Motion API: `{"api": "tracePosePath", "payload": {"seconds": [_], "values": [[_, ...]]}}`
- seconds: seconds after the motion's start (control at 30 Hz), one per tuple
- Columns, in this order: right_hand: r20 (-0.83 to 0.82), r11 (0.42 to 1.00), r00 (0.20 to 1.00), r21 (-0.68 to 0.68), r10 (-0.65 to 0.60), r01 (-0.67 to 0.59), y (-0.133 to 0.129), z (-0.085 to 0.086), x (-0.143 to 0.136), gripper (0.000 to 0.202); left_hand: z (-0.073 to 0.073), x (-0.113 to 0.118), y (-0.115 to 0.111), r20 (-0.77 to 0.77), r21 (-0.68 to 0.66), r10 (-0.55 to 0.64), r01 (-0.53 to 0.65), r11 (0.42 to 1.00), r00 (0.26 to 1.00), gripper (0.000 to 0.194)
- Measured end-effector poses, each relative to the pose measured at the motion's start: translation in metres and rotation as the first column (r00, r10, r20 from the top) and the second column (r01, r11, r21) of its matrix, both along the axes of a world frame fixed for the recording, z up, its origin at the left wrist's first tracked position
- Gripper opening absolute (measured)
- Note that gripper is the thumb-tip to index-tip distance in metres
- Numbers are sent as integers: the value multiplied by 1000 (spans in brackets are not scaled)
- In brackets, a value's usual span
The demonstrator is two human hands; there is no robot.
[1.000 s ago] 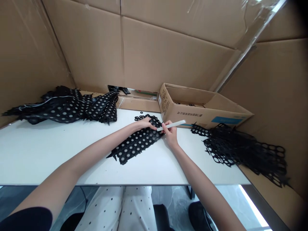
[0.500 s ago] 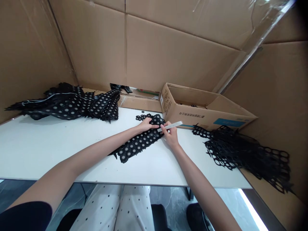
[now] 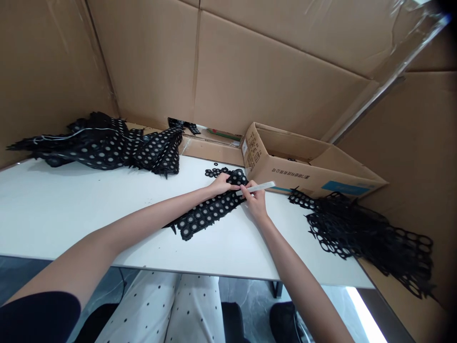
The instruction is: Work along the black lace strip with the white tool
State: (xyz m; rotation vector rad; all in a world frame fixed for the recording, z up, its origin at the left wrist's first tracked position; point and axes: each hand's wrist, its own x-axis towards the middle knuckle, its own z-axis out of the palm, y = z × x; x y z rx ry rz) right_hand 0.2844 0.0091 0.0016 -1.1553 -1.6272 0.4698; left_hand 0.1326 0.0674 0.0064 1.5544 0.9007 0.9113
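A black rubber sheet of round rings (image 3: pixel 203 215) lies slantwise on the white table, its holes showing pale discs. My left hand (image 3: pixel 219 185) is closed on the sheet's upper part, thumb pointing right. Pinched in my right hand (image 3: pixel 255 200) is a white flat stick (image 3: pixel 262 186), its left end against the sheet close to my left thumb. Exactly what the tip touches is hidden by my fingers. Just behind the sheet lie several loose black rings (image 3: pixel 213 172).
An open cardboard box (image 3: pixel 285 172) stands behind my right hand. Punched-out black webbing (image 3: pixel 357 228) is heaped at the right. A tied bundle of dotted black sheets (image 3: pixel 107 145) lies at the back left. Cardboard walls (image 3: pixel 267 71) enclose the white table (image 3: pixel 228 252).
The view has shifted slightly, so everything sits a little differently in the picture. Both hands keep nearly the same hold on the sheet and the stick.
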Motion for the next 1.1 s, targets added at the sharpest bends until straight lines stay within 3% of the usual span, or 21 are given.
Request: {"api": "tracePosePath", "payload": {"seconds": [0.17, 0.3, 0.47, 0.63, 0.8, 0.97, 1.1], "values": [[-38, 999, 999, -42, 5, -7, 0, 3, 6, 28, 6, -4, 11, -122, 56, -144, 151, 987, 982, 26], [-163, 999, 986, -44, -31, 24, 1, 6, 7, 26, 8, -9, 19, -199, 82, -138, 157, 984, 970, 29], [-238, 999, 970, -16, -50, 48, 1, 8, 6, 30, 9, -9, 18, -171, 71, -124, 138, 988, 977, 32], [-209, 999, 977, -5, -33, 33, 1, 11, 10, 31, 16, -10, 15, -169, 52, -152, 163, 985, 974, 32], [-173, 993, 981, 69, -86, 99, 2, 13, 11, 24, 18, -5, 11, -36, -1, -189, 189, 982, 981, 30], [-14, 988, 995, 120, -98, 99, -1, 11, 8, 20, 11, 3, 1, 92, -106, -45, 54, 993, 995, 24], [-80, 992, 992, 73, -94, 100, 0, 10, 6, 23, 7, 6, -4, 171, -167, 71, -42, 985, 983, 24]]}}
